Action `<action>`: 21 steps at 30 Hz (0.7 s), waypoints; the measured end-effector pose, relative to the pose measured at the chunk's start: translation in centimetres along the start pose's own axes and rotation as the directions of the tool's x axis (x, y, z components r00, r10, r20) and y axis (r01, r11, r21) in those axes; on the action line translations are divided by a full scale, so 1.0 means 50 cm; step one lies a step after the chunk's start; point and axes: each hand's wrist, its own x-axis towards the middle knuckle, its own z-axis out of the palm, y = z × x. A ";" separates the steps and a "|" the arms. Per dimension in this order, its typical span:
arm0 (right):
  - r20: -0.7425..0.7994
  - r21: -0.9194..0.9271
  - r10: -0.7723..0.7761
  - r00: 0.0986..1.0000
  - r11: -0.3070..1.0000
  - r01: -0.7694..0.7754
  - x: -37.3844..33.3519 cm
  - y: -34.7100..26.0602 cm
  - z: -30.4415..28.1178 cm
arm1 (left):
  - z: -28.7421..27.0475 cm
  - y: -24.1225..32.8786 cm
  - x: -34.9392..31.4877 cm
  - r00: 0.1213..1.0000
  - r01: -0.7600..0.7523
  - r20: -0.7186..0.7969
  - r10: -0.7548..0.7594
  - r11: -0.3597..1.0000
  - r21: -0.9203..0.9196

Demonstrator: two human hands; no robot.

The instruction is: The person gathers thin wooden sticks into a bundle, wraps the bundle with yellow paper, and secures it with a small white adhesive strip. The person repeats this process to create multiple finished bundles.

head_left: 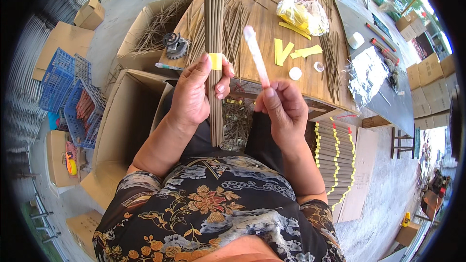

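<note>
My left hand (196, 90) is closed around an upright bundle of thin brown incense sticks (215, 14), thumb and fingers at its middle. A yellow paper band (216, 62) goes round the bundle where I grip it. Between the thumb and fingers of my right hand (284, 106) is a slim, whitish-pink stick with a white tip (255, 56), pointing up and away from me. It stays apart from the bundle. Ahead of my right hand, yellow paper strips (306, 51), a small white round cap (295, 73) and a small clear ring (319, 66) lie on the wooden table (264, 29).
Loose brown sticks (233, 26) and a black toothed metal device (175, 47) occupy the table's left side. A plastic bag (310, 12) sits at its far side. Cardboard boxes (126, 116) and blue crates (63, 77) stand left. Banded bundles (335, 157) lie at lower right.
</note>
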 end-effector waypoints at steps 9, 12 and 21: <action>0.070 0.039 0.204 0.976 0.977 -0.207 -0.025 0.017 -0.001 | -0.003 0.014 -0.003 0.999 -0.040 0.023 0.041 0.998 -0.058; 0.090 0.030 0.211 0.973 0.976 -0.214 -0.028 0.018 0.001 | 0.006 0.015 -0.007 0.999 -0.047 0.006 0.047 0.999 0.006; 0.129 -0.018 0.200 0.971 0.980 -0.200 -0.034 0.013 0.007 | 0.012 0.014 -0.005 0.997 -0.052 0.052 0.054 0.998 -0.039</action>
